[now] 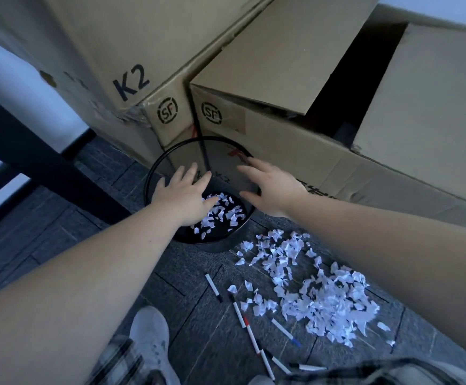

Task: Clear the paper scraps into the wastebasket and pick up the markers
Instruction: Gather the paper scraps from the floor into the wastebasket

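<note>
A black mesh wastebasket (154,173) stands on the dark floor against the cardboard boxes, with white paper scraps (223,212) lying at its bottom. My left hand (183,194) and my right hand (270,187) hover over its mouth, fingers spread, nothing in them. A large pile of paper scraps (318,290) covers the floor to the right of the basket. Several white markers lie on the floor below it: one with a black cap (213,287), one with red ends (243,315), one with a blue tip (286,332), more near my knee (306,367).
Two big cardboard boxes (281,140) stand right behind the basket, the right one with an open flap. A dark table leg (46,168) slants across the left. My white shoe (151,343) rests on the floor at the bottom.
</note>
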`<state>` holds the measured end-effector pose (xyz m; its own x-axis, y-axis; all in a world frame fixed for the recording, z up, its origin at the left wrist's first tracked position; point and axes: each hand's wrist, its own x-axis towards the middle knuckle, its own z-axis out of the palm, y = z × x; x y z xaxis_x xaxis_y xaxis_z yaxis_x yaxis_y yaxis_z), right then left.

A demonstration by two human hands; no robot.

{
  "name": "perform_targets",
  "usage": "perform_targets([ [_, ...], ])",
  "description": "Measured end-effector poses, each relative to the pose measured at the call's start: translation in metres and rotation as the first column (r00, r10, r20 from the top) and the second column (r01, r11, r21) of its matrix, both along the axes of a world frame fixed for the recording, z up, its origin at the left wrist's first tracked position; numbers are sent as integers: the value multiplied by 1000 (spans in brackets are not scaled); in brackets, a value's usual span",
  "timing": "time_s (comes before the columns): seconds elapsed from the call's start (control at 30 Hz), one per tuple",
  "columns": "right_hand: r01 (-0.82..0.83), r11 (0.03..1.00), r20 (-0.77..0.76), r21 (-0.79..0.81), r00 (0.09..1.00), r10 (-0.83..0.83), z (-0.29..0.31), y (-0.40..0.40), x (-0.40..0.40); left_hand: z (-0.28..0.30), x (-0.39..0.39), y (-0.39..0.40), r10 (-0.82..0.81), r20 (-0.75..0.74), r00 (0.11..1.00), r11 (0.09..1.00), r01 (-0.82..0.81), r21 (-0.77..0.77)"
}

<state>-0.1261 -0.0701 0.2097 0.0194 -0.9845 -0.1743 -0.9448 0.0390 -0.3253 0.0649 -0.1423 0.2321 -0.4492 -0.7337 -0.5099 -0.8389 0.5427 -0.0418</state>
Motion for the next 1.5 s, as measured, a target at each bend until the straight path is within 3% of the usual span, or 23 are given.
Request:
perform_targets([
  [0.23, 85, 996, -24, 41, 996, -84, 8, 72, -43, 27, -61, 45, -230, -98, 968, 968, 217, -129],
  [0.4, 112, 983, -54, 143, 993, -105, -11, 126, -69, 14, -103, 80, -353, -190, 916, 933, 330, -145],
  [0.67, 56, 941, -54, 334, 998, -41, -95, 170, -93, -77, -120, 120, -401, -169, 901, 908, 415, 61],
  [1.0, 31, 809, -91, 587, 995, 28, -209, 220, -107, -213, -117, 160, -324, -118, 939, 886, 345, 311],
  [1.5, 53, 861, -160, 505, 987, 33, -265, 258, -89, -297, -109, 231, -448, -182, 875, 845, 481, 234],
])
